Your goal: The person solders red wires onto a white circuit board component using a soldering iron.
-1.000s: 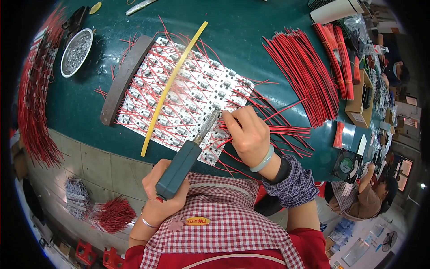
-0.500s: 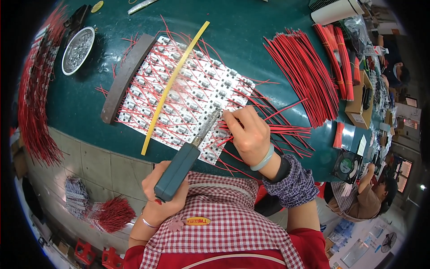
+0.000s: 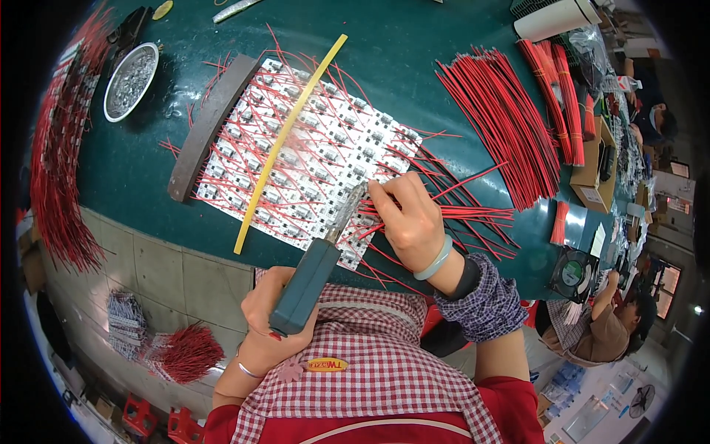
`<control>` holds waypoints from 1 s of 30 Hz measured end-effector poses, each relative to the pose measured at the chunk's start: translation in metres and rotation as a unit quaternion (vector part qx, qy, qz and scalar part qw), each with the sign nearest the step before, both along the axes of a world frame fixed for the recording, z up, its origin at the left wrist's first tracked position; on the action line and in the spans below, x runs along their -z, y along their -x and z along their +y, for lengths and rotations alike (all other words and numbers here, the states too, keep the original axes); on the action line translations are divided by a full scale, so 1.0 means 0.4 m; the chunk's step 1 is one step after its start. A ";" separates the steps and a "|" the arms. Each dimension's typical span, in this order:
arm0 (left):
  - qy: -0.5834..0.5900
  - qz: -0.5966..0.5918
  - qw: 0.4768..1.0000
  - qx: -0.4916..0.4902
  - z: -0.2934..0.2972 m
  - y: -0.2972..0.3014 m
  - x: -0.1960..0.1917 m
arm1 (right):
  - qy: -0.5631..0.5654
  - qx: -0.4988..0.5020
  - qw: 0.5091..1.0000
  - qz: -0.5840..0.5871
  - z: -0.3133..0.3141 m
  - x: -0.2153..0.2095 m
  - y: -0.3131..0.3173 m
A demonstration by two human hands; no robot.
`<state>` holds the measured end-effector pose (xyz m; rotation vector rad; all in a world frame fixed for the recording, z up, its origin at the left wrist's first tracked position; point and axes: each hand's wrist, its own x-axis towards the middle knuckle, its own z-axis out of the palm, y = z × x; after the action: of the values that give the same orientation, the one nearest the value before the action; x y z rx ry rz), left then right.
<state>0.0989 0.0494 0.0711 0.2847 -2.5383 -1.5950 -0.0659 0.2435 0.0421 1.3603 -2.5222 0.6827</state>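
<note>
My left hand (image 3: 268, 307) is wrapped round the dark green handle of a soldering iron (image 3: 305, 287). The iron's metal tip slants up and right to the white circuit board panel (image 3: 314, 166), close to my right fingertips. My right hand (image 3: 410, 218) has thumb and forefinger pinched over the panel's right part, on a thin red wire (image 3: 473, 179) whose gripped end is hidden by the fingers. Rows of small components and many red wires cover the panel. Across it lie a yellow strip (image 3: 288, 148) and, along its left edge, a dark curved bar (image 3: 211, 126).
A spread bundle of red wires (image 3: 503, 126) lies to the right, with tied bundles (image 3: 566, 103) beyond. At left are a bowl of metal bits (image 3: 132, 81) and hanging wired strips (image 3: 63, 163). A cardboard box (image 3: 597, 174) and a seated person (image 3: 606, 325) are at far right.
My left hand and the soldering iron have shifted slightly right. The right hand stays at nearly the same spot on the panel.
</note>
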 end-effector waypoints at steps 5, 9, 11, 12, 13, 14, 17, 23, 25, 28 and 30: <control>-0.008 -0.016 1.000 0.001 -0.009 -0.008 0.002 | -0.003 -0.005 1.000 0.004 -0.003 -0.003 0.000; 0.080 0.061 0.995 0.015 -0.021 -0.040 0.018 | -0.014 0.002 1.000 0.005 -0.002 -0.006 -0.002; 0.066 0.006 0.998 -0.004 -0.027 -0.076 0.032 | 0.000 0.014 1.000 -0.002 -0.008 -0.008 -0.005; 0.066 0.007 0.998 -0.004 -0.030 -0.088 0.041 | 0.015 0.028 0.999 -0.008 -0.009 -0.009 -0.005; 0.064 0.009 0.998 -0.003 -0.031 -0.081 0.029 | 0.015 0.027 0.999 -0.008 -0.010 -0.011 -0.004; 0.063 0.011 0.998 -0.002 -0.032 -0.078 0.023 | 0.020 0.030 0.999 -0.009 -0.008 -0.013 -0.002; 0.013 -0.021 0.999 -0.031 -0.024 -0.096 0.039 | 0.043 0.033 0.999 -0.007 0.000 -0.040 0.000; 0.106 -0.015 0.994 0.037 -0.034 -0.089 0.039 | 0.034 0.086 0.996 0.004 0.005 -0.027 -0.033; 0.091 -0.014 0.995 0.027 -0.032 -0.078 0.028 | 0.019 0.072 0.997 0.004 0.004 -0.019 -0.031; 0.065 -0.015 0.998 0.012 -0.031 -0.078 0.024 | 0.002 0.058 0.998 -0.012 0.003 -0.016 -0.041; 0.054 -0.018 0.998 0.008 -0.031 -0.077 0.022 | 0.039 0.050 0.997 -0.034 0.003 -0.015 -0.047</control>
<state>0.1298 0.0371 0.0623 0.2833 -2.6484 -1.4651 -0.0472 0.2445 0.0480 1.1958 -2.5667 0.8092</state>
